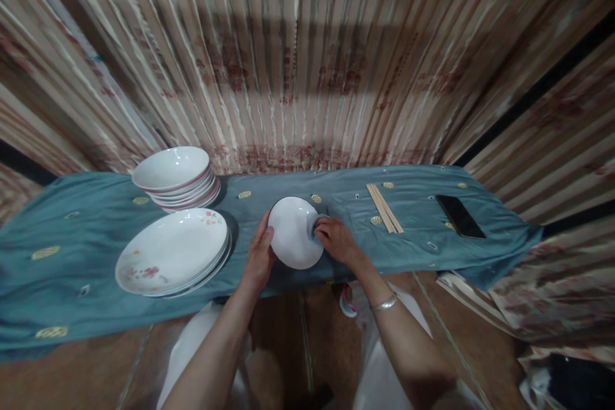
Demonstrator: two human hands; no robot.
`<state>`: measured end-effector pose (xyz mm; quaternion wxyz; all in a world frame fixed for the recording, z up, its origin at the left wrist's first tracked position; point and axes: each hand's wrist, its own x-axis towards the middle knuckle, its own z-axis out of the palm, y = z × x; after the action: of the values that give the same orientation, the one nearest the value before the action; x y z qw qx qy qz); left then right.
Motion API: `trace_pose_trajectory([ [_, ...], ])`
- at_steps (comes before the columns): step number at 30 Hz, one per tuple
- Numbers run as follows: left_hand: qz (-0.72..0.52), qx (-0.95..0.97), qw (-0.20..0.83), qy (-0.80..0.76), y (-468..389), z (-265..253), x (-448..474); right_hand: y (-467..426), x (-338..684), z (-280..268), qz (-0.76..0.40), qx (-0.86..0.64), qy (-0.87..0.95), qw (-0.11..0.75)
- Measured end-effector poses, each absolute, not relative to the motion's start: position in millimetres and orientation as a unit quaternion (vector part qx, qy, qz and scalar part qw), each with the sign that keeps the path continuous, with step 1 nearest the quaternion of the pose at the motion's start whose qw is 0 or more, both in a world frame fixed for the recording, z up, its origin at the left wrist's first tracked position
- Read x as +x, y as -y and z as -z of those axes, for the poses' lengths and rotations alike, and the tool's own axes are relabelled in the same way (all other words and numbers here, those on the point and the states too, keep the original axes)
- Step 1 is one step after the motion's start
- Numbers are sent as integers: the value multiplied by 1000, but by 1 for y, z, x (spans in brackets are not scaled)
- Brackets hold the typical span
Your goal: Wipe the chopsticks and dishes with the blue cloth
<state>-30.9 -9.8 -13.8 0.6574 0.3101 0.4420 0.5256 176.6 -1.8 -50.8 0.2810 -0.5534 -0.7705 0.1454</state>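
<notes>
A round white bowl (293, 237) with a thin dark rim is held over the front half of the cloth-covered table, its inside facing me. My left hand (261, 253) grips its left edge, thumb over the rim and fingers underneath. At the right edge, my right hand (335, 237) is closed on a small grey-blue cloth (316, 228) pressed against the inside of the bowl. Most of the cloth is hidden by the fingers. To the left lies a stack of oval white plates (173, 250) with red flowers. Behind it stands a stack of white bowls (173, 170) with reddish rims.
A teal tablecloth (283, 182) with yellow pineapple prints covers the narrow table. Several wooden chopsticks (384, 208) lie right of my hands, with a black phone (460, 216) farther right. Patterned curtains (298, 64) hang close behind the table. My knees are below its front edge.
</notes>
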Motion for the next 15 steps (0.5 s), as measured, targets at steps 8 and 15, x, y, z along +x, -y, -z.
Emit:
trace_pose_trajectory([
  [8, -529, 313, 654, -441, 11, 13, -31, -8, 175, 56, -102, -561, 751, 332],
  [15, -526, 315, 660, -435, 11, 14, -32, -19, 175, 57, -86, -582, 731, 346],
])
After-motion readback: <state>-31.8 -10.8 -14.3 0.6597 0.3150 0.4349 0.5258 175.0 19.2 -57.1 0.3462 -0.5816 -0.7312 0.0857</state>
